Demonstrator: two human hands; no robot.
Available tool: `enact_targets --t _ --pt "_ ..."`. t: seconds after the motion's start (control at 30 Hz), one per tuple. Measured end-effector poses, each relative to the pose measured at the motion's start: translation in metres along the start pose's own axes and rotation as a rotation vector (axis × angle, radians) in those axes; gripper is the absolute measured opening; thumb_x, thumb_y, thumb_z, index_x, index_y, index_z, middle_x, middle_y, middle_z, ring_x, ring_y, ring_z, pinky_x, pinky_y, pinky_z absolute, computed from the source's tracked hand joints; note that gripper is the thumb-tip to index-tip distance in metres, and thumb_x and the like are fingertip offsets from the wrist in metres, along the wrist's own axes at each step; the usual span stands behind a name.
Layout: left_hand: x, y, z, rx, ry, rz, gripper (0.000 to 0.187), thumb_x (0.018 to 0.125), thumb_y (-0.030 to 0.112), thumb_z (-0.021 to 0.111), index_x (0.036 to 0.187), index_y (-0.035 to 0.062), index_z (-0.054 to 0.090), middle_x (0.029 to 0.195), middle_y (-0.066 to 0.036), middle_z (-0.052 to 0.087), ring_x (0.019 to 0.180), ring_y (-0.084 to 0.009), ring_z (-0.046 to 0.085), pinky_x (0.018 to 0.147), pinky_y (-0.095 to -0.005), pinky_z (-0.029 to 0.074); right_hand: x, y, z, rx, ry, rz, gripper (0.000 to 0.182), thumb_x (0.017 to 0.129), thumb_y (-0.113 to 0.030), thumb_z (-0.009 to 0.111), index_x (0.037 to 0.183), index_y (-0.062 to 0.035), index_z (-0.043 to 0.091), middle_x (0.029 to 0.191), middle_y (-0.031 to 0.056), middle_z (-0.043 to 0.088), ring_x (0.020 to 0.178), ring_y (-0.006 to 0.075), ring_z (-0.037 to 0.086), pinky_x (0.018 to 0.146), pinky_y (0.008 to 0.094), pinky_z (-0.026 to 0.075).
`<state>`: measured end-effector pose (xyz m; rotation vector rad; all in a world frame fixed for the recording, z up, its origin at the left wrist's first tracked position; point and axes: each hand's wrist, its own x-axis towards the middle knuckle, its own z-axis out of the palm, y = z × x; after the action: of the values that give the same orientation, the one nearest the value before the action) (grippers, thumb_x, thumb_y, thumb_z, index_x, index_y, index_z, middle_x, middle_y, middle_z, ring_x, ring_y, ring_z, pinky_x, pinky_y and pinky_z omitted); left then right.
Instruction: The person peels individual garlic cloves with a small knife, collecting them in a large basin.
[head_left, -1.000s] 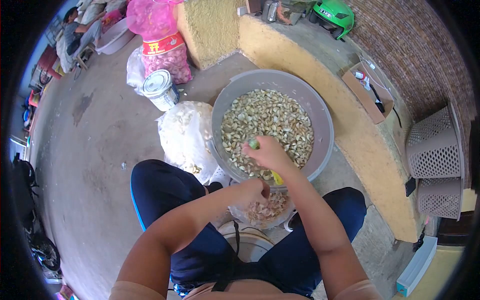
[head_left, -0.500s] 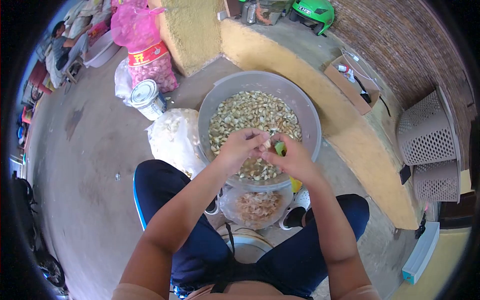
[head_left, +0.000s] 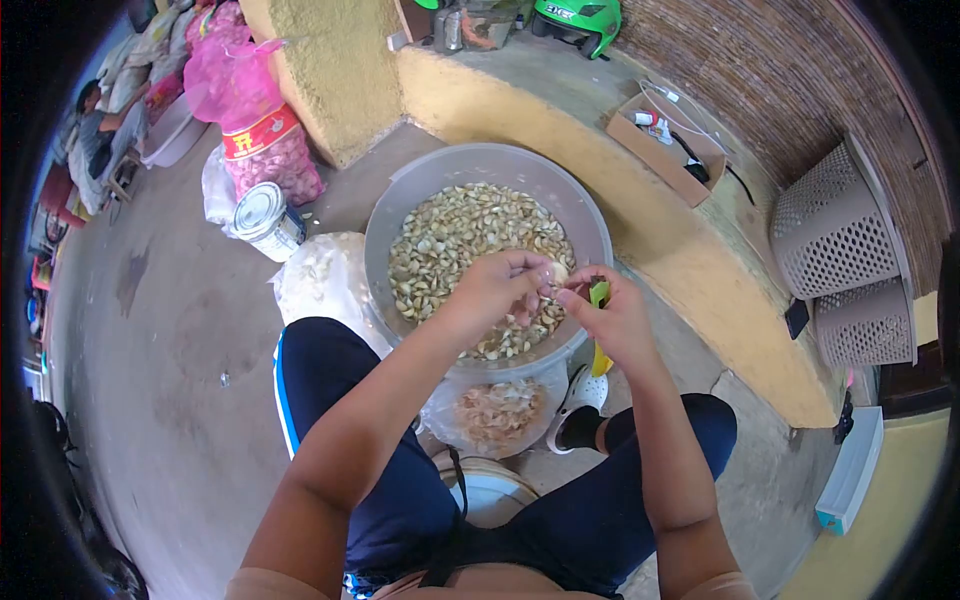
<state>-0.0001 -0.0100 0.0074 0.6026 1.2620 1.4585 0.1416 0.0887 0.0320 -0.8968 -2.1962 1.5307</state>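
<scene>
Just above the near right part of a large grey tub (head_left: 590,215), my two hands are close together. My left hand (head_left: 505,285) pinches a pale garlic clove (head_left: 557,271) between thumb and fingertips. Curled around a small knife (head_left: 601,362) with a green and yellow handle, my right hand (head_left: 612,312) has its fingertips right at the clove; the blade is hidden by the fingers. Many garlic cloves (head_left: 470,230) lie in water in the tub. Below its near rim, a clear plastic bag (head_left: 440,412) holds papery brown peelings (head_left: 500,410).
Left of the tub stand a white plastic bag (head_left: 315,280), a metal can (head_left: 270,222) and pink net sacks (head_left: 275,165). A low yellow ledge (head_left: 690,275) curves along the right, bearing a cardboard box (head_left: 665,150) and a green helmet (head_left: 580,20). Another person (head_left: 100,130) sits far left.
My hands have shifted slightly right and moved a little apart, showing more of the clove and the knife handle. The whole view has swung, so the tub and surroundings sit further left.
</scene>
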Motion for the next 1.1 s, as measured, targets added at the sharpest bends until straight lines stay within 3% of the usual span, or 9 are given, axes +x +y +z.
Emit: enact_targets --t 0.1,0.23,0.4,0.6,1.1 --pt "0.005 0.001 0.001 -0.216 -0.1 -0.054 0.018 0.084 0.013 0.052 0.095 -0.0006 0.054 0.073 -0.004 0.054 0.054 -0.0076 0.049 0.045 -0.0199 0.042 -0.004 0.0 -0.009 -0.1 0.012 -0.024 0.034 0.071 -0.024 0.069 0.09 -0.0007 0.053 0.066 0.0053 0.056 0.059 0.0107 0.051 0.053 0.0276 0.042" --pt "0.004 0.003 0.011 -0.266 -0.221 -0.051 0.019 0.083 0.015 0.053 0.095 0.0001 0.052 0.071 -0.003 0.052 0.055 -0.0074 0.048 0.044 -0.0195 0.039 -0.013 -0.009 -0.016 -0.27 -0.013 -0.04 0.041 0.069 -0.03 0.071 0.089 0.0006 0.051 0.069 0.0117 0.058 0.062 0.0189 0.056 0.057 0.0304 0.044" --pt "0.005 0.0 0.021 -0.371 -0.366 -0.1 0.021 0.081 0.017 0.056 0.095 0.0016 0.051 0.07 -0.002 0.049 0.057 -0.0079 0.047 0.043 -0.0202 0.037 -0.019 -0.011 -0.02 -0.243 -0.056 -0.075 0.041 0.07 -0.032 0.069 0.084 0.0017 0.051 0.069 0.0162 0.057 0.063 0.0248 0.058 0.057 0.0322 0.044" --pt "0.007 -0.002 0.027 -0.416 -0.379 -0.103 0.015 0.082 0.017 0.056 0.089 0.005 0.05 0.069 -0.002 0.048 0.055 -0.0065 0.043 0.043 -0.0199 0.036 -0.018 -0.008 -0.024 -0.333 0.026 -0.163 0.038 0.071 -0.032 0.068 0.08 0.0002 0.051 0.067 0.0174 0.055 0.06 0.0296 0.056 0.055 0.0338 0.044" --pt "0.005 -0.008 0.039 -0.595 -0.356 -0.024 0.014 0.082 0.016 0.056 0.092 0.0075 0.05 0.07 0.0 0.048 0.052 -0.0034 0.039 0.043 -0.0186 0.036 -0.018 0.0 -0.021 -0.411 0.117 -0.277 0.037 0.075 -0.034 0.064 0.076 -0.0004 0.048 0.067 0.0193 0.055 0.063 0.0349 0.057 0.054 0.0387 0.043"
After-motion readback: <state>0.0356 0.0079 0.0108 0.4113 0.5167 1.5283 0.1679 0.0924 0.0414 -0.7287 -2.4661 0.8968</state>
